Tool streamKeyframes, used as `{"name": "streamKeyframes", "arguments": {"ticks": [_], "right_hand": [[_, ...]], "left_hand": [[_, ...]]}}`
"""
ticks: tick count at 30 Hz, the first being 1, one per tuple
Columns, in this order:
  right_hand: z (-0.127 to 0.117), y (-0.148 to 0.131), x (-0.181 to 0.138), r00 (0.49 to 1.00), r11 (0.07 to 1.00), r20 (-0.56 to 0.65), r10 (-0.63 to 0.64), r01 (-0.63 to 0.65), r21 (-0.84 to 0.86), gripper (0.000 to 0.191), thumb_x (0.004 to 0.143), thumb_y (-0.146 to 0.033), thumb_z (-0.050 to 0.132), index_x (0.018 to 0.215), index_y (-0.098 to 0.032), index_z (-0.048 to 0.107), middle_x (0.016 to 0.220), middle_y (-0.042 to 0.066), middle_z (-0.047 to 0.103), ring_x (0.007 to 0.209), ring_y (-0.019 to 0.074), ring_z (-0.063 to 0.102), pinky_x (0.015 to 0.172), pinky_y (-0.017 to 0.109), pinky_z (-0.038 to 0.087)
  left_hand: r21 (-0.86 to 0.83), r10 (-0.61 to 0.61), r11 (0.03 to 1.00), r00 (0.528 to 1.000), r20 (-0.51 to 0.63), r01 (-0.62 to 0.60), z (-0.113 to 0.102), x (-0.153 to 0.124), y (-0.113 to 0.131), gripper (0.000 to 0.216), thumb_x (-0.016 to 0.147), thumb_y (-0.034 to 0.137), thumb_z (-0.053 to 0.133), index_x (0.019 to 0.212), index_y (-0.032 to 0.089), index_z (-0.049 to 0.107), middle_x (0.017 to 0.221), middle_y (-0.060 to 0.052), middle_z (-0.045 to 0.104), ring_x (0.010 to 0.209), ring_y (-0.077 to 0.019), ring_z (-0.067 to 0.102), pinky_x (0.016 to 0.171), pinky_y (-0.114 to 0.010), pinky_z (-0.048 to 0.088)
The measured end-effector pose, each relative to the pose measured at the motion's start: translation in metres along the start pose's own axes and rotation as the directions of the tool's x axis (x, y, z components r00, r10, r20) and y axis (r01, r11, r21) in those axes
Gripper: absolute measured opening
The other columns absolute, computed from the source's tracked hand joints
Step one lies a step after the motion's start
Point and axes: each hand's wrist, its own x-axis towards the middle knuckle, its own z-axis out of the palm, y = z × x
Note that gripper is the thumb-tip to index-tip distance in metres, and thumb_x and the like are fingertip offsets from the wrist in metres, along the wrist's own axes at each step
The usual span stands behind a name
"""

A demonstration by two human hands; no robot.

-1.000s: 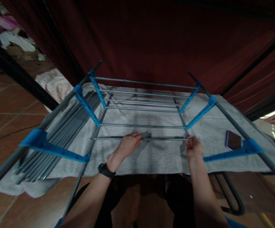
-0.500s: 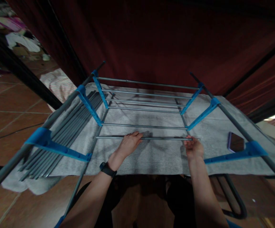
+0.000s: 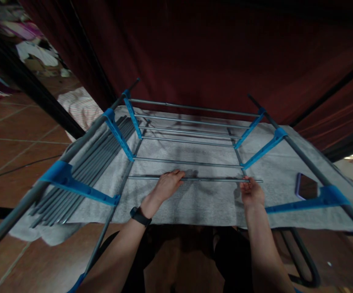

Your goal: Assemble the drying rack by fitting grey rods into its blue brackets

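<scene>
A thin grey metal rod [image 3: 213, 179] lies level across the near part of a rack frame, between its two sides. My left hand [image 3: 169, 185], with a dark band at its wrist, is closed over the rod left of its middle. Close to the rod's right end, my right hand [image 3: 252, 193] pinches it, with a short tip sticking out past the fingers. Several similar rods run between the blue plastic brackets [image 3: 118, 136] on the left and the matching blue brackets [image 3: 263, 148] on the right. The nearer left bracket [image 3: 81, 186] and nearer right bracket [image 3: 307, 202] have no rod between them.
A bundle of loose grey rods [image 3: 94, 167] rests at the left on a grey cloth [image 3: 164, 207]. A phone [image 3: 307, 187] lies at the right, by the nearer bracket. Thick side tubes [image 3: 306, 156] flank the rack. A dark red curtain [image 3: 195, 53] hangs behind.
The scene has shifted slightly to the right in view. Both hands keep their hold on the rod, which shows no clear movement against the frame.
</scene>
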Motion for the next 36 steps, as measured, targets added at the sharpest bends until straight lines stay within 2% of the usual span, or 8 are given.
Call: {"name": "streamKeyframes", "arguments": {"ticks": [6, 10, 16, 21, 25, 28, 31, 36], "right_hand": [[0.014, 0.008, -0.017, 0.977, 0.991, 0.168, 0.131, -0.123, -0.055, 0.012, 0.086, -0.008, 0.054, 0.083, -0.018, 0.06, 0.074, -0.002, 0.068, 0.066, 0.0084, 0.066, 0.067, 0.021, 0.058], [0.026, 0.027, -0.042, 0.926, 0.976, 0.313, 0.213, -0.187, -0.111, 0.011, 0.08, -0.007, 0.061, 0.083, -0.017, 0.064, 0.079, 0.002, 0.071, 0.07, 0.0107, 0.068, 0.072, 0.023, 0.06], [0.038, 0.054, -0.072, 0.835, 0.942, 0.436, 0.335, -0.295, -0.158, 0.014, 0.074, -0.005, 0.067, 0.077, -0.018, 0.065, 0.076, 0.003, 0.071, 0.079, 0.0177, 0.072, 0.08, 0.033, 0.063], [0.041, 0.052, -0.068, 0.873, 0.967, 0.417, 0.253, -0.246, -0.072, 0.017, 0.075, -0.002, 0.068, 0.072, -0.018, 0.063, 0.076, 0.0, 0.072, 0.076, 0.014, 0.071, 0.082, 0.032, 0.063], [0.039, 0.044, -0.059, 0.893, 0.981, 0.406, 0.191, -0.183, -0.06, 0.012, 0.079, -0.01, 0.072, 0.075, -0.019, 0.064, 0.077, 0.0, 0.073, 0.078, 0.0129, 0.071, 0.083, 0.03, 0.062], [0.038, 0.04, -0.057, 0.9, 0.984, 0.399, 0.177, -0.168, -0.059, 0.009, 0.083, -0.013, 0.07, 0.077, -0.018, 0.066, 0.075, 0.001, 0.073, 0.076, 0.0126, 0.071, 0.082, 0.028, 0.062], [0.04, 0.037, -0.058, 0.902, 0.984, 0.394, 0.176, -0.175, -0.038, 0.01, 0.086, -0.012, 0.067, 0.077, -0.017, 0.066, 0.073, 0.001, 0.073, 0.074, 0.0118, 0.071, 0.081, 0.028, 0.063], [0.045, 0.037, -0.063, 0.867, 0.979, 0.463, 0.183, -0.205, -0.002, 0.008, 0.081, -0.014, 0.074, 0.08, -0.019, 0.067, 0.077, -0.001, 0.073, 0.076, 0.0107, 0.071, 0.084, 0.026, 0.062]], "left_hand": [[0.037, 0.025, 0.999, 0.999, -0.02, -0.025, -0.001, 0.001, 0.004, 0.019, 0.098, 0.029, 0.051, 0.109, 0.023, 0.066, 0.102, -0.004, 0.07, 0.088, -0.0204, 0.068, 0.079, -0.03, 0.051], [0.028, 0.013, 1.0, 0.999, -0.035, -0.012, 0.001, 0.002, 0.006, 0.022, 0.099, 0.032, 0.049, 0.11, 0.023, 0.066, 0.1, -0.005, 0.07, 0.089, -0.0195, 0.067, 0.082, -0.031, 0.05], [0.049, 0.026, 0.999, 0.995, -0.093, -0.021, 0.001, 0.004, 0.01, 0.023, 0.099, 0.027, 0.048, 0.111, 0.019, 0.066, 0.103, -0.008, 0.07, 0.096, -0.0225, 0.064, 0.092, -0.039, 0.045], [0.021, 0.042, 0.999, 0.956, -0.289, -0.038, -0.002, 0.007, 0.015, 0.03, 0.099, 0.028, 0.049, 0.127, 0.022, 0.06, 0.124, -0.01, 0.063, 0.115, -0.0249, 0.056, 0.103, -0.044, 0.039], [-0.004, 0.01, 1.0, 0.922, -0.388, -0.013, -0.006, 0.006, 0.022, 0.028, 0.101, 0.03, 0.044, 0.12, 0.021, 0.064, 0.124, -0.011, 0.062, 0.115, -0.0249, 0.055, 0.102, -0.043, 0.041], [-0.062, 0.016, 0.997, 0.941, -0.338, -0.039, -0.004, 0.005, 0.029, 0.03, 0.103, 0.032, 0.041, 0.112, 0.021, 0.067, 0.111, -0.01, 0.067, 0.105, -0.0229, 0.059, 0.095, -0.039, 0.046], [-0.158, 0.039, 0.985, 0.98, -0.193, -0.07, 0.004, 0.004, 0.038, 0.03, 0.102, 0.034, 0.042, 0.103, 0.02, 0.069, 0.099, -0.008, 0.069, 0.096, -0.0214, 0.063, 0.088, -0.035, 0.049], [-0.474, -0.108, 0.88, 0.986, -0.129, 0.034, 0.022, 0.011, 0.051, 0.034, 0.098, 0.036, 0.053, 0.126, 0.019, 0.06, 0.108, -0.008, 0.07, 0.094, -0.0202, 0.065, 0.083, -0.033, 0.052]]}}
